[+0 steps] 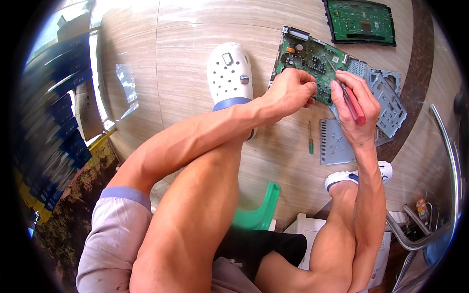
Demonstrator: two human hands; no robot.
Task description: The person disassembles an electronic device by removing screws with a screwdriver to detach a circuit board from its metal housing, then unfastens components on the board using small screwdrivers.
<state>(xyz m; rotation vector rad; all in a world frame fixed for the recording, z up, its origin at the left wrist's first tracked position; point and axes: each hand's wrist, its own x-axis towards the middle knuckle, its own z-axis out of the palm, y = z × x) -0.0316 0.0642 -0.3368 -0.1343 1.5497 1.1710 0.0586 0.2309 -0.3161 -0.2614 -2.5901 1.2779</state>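
My right hand [359, 105] grips a screwdriver [355, 108] with a red handle. Its thin shaft slants up and left over a green circuit board [305, 61], which lies on the floor. Whether the tip touches the board I cannot tell. At the board's lower edge is my left hand [291, 93], its fingers drawn together in a pinch; what they hold, if anything, is hidden. Part of the board is covered by both hands. Below them lies a second screwdriver [310, 139] with a green handle.
Grey metal plates [388, 100] lie right of the board. A vented metal cover [334, 146] holds several small screws. Another circuit board [361, 22] in a black frame lies at the top right. A green plastic stool [259, 212] and a chrome tube frame [447, 146] are nearby.
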